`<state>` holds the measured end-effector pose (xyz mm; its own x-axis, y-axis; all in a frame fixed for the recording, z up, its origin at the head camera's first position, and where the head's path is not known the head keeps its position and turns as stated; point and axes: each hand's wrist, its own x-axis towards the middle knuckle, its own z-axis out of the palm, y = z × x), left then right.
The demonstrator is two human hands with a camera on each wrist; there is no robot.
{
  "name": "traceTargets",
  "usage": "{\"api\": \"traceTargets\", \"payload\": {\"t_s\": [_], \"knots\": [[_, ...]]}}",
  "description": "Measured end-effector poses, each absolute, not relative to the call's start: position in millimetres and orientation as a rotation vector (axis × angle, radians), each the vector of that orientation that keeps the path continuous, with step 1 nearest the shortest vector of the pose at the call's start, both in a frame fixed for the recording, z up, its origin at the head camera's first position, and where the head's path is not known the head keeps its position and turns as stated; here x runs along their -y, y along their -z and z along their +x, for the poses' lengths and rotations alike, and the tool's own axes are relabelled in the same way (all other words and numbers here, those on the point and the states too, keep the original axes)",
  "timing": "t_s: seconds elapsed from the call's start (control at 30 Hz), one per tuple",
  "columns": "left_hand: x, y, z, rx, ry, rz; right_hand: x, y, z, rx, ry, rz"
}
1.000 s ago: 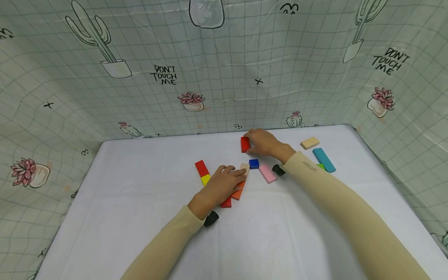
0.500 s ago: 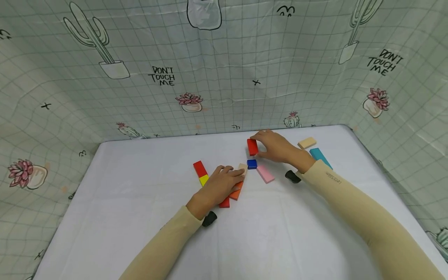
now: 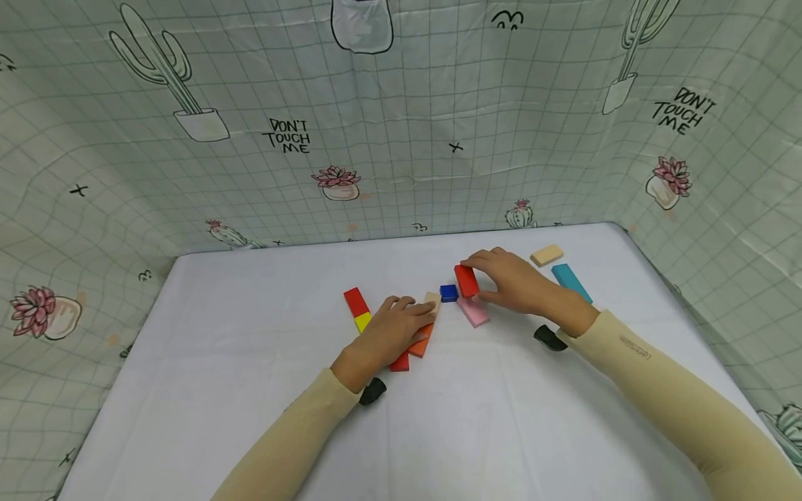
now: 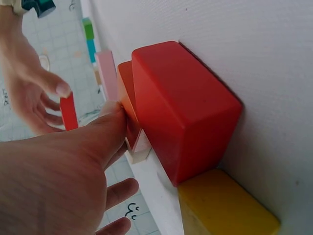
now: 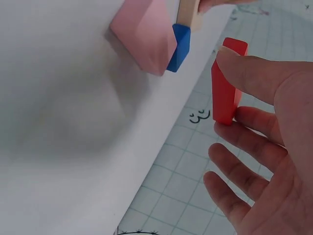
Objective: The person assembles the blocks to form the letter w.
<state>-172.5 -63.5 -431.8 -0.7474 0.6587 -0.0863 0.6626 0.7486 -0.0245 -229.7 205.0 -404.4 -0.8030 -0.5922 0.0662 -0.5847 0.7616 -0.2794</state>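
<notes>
Held red block [image 3: 466, 281] now hangs right of blue block [image 3: 448, 293], over the far end of pink block [image 3: 473, 313]; half a second earlier it's behind blue block, a second earlier behind and slightly left. Right hand [image 3: 516, 282] pinches it between thumb and fingers, block tilted, raised off the table [image 3: 250, 341] in the right wrist view. Left hand [image 3: 391, 334] stays put, left and near side of blue block, fingers spread, thumb touching orange block [image 3: 422, 344], fingertips over pale block [image 3: 433, 298].

Back table edge runs beyond blue block, fairly near. White cloth stretches wide from blue block toward the near side, also far left past far red block [image 3: 356, 301] and yellow block [image 3: 362, 321]. Pink block sits just right and near side of blue block; tan block [image 3: 547, 255] and teal block [image 3: 571, 282] well right and farther back.

Left hand hides most of orange block, plus parts of yellow block and near red block [image 3: 401, 363], all left and near side of blue block. Green block [image 4: 88, 28], far right of blue block, shows only in left wrist view, small; visible a second earlier from the head. Pink block cut off in right wrist view, yellow block in left
</notes>
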Motion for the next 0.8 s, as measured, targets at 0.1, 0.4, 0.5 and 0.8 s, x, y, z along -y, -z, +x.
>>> {"api": "traceTargets", "payload": {"t_s": [0.1, 0.4, 0.5, 0.8], "knots": [[64, 432, -172, -2.869, 0.083, 1.085, -210, 405, -222, -2.931, 0.447, -0.990], [64, 434, -173, -2.859, 0.079, 1.065, -226, 410, -197, -2.936, 0.477, -1.052], [64, 434, -173, -2.858, 0.064, 1.065, -230, 414, -189, -2.926, 0.485, -1.077], [65, 435, -174, -2.856, 0.042, 1.068, -239, 429, -171, -2.878, 0.489, -1.080]]}}
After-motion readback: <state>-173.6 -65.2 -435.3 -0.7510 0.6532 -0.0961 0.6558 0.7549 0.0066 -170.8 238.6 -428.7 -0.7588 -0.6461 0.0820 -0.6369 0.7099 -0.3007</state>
